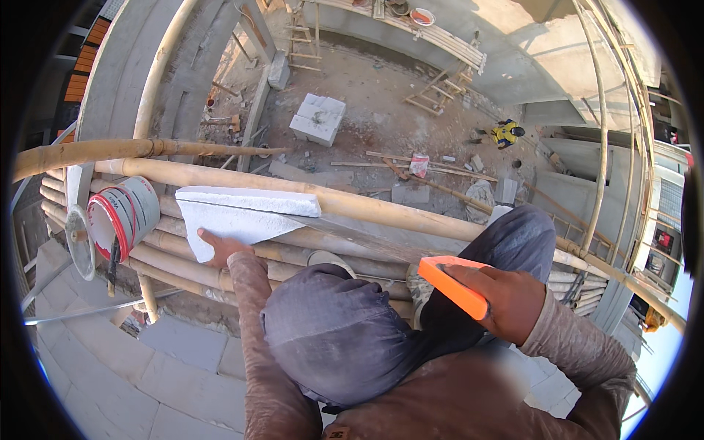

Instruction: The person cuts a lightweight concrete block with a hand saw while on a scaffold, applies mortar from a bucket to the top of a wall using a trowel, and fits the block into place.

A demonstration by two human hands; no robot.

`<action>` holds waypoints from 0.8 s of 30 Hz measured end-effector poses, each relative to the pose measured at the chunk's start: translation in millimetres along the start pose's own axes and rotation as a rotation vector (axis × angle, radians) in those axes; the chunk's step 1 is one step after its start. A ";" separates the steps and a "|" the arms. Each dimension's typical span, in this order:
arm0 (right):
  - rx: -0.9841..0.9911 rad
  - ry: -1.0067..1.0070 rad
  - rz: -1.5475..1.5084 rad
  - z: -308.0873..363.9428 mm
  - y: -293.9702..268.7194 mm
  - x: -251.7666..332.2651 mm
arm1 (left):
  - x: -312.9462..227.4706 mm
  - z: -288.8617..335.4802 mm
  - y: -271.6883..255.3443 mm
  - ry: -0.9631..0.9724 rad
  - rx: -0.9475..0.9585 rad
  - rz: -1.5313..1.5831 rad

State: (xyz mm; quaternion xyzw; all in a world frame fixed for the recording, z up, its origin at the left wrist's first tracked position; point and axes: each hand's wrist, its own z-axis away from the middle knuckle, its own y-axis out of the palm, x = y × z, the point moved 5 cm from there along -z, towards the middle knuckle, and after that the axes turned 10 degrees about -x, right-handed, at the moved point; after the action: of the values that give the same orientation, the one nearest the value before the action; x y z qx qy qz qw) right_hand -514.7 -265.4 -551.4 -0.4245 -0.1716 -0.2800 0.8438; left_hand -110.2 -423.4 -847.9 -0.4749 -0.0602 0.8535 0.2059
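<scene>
Head view: the right hand (512, 299) grips an orange-handled saw (449, 281), its blade in the white block (246, 226). The left hand (218, 248) clasps the block's near edge.

A white bucket (149, 207) with a red rim sits toward the left end of the bamboo platform (183, 268). Below, pale blocks (314, 129) rest on the dusty ground (381, 81); farther right is a person (504, 133) in a yellow vest.

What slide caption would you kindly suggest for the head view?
Right hand grips an orange-handled saw, its blade at a white block that the left hand holds over bamboo poles.
</scene>
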 end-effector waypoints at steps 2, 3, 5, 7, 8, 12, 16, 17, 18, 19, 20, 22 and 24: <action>-0.022 -0.008 -0.002 -43.3 31.7 -1.2 | 13.5 10.5 7.5 -0.041 0.030 0.001; 0.035 -0.008 0.021 -76.3 53.6 -2.8 | 16.1 14.4 8.0 -0.045 0.039 0.008; 0.067 -0.043 0.036 -102.4 57.9 -3.3 | 5.9 17.2 10.7 0.025 -0.005 -0.060; 0.044 -0.039 0.006 -85.2 41.1 1.2 | 3.6 -0.5 2.3 0.076 -0.024 -0.105; 0.030 -0.041 -0.016 -64.9 26.8 -1.2 | 0.1 -7.6 4.2 0.093 -0.031 -0.107; -0.019 -0.041 -0.062 17.1 -26.8 -31.3 | -0.8 -1.7 -2.6 0.092 -0.065 -0.089; 0.011 0.021 0.045 9.7 -15.2 -40.0 | -2.8 23.0 -0.2 0.026 -0.066 -0.047; 0.006 0.047 0.033 11.6 -20.9 -38.3 | 3.0 14.5 6.0 0.009 -0.020 -0.028; 0.016 0.070 0.010 14.8 -24.4 -35.3 | 3.9 10.0 6.2 0.004 0.012 -0.019; 0.029 0.092 -0.013 17.4 -25.7 -34.5 | 6.1 6.5 2.8 0.028 -0.001 -0.038; -0.088 -0.035 -0.108 23.0 -33.0 -36.7 | 7.8 2.8 -0.8 0.052 -0.020 -0.052; -0.113 0.009 -0.162 38.2 -50.7 -32.0 | 9.7 -13.2 -3.8 -0.025 0.083 -0.099; -0.155 0.011 -0.172 52.2 -73.3 -20.5 | 5.3 -30.8 -8.1 -0.047 0.233 -0.064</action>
State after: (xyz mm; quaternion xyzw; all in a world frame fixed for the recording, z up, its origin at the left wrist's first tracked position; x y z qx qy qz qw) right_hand -578.8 -251.7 -486.4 -0.4707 -0.1807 -0.3660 0.7822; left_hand -84.5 -416.7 -866.3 -0.4254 0.0192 0.8586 0.2854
